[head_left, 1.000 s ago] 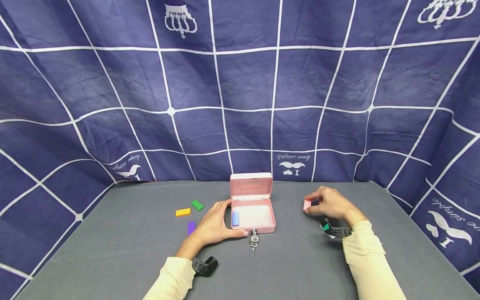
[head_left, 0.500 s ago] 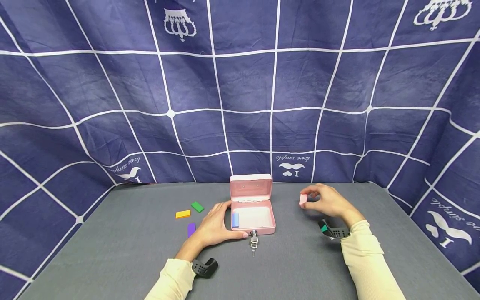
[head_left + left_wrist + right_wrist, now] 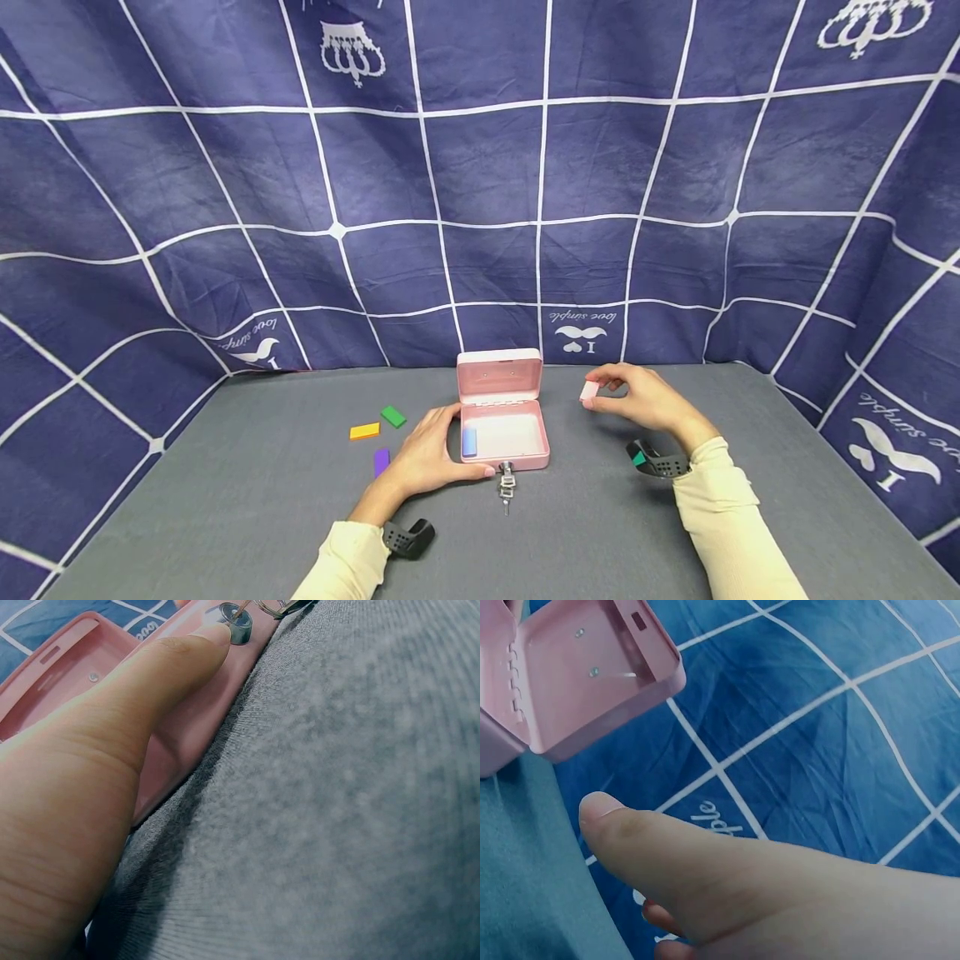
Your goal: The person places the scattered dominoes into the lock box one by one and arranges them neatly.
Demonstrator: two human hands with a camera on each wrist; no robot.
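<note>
My left hand (image 3: 429, 450) holds a small pink cash box (image 3: 528, 462) by its left side, thumb along the front wall and fingers at the back left corner. The box's lid (image 3: 499, 379) stands up and back on its hinges. Inside, against the left wall, lies a blue block (image 3: 469, 442). In the left wrist view the thumb tip reaches the round lock (image 3: 238, 628), from which keys (image 3: 506, 490) hang. To the right of the box, my right hand (image 3: 643, 402) pinches a pale pink block (image 3: 589, 391) between thumb and fingers; the right wrist view hides this block behind the thumb.
Left of the box, a yellow block (image 3: 364, 431), a green block (image 3: 393, 417) and a purple block (image 3: 382, 462) lie on the grey table (image 3: 247, 492). The purple one is beside my left wrist. A blue curtain (image 3: 495, 175) with white lines rises behind the table.
My right hand has lifted the pale pink block and carried it left toward the box. My left hand stays on the box. The view has shifted slightly.
</note>
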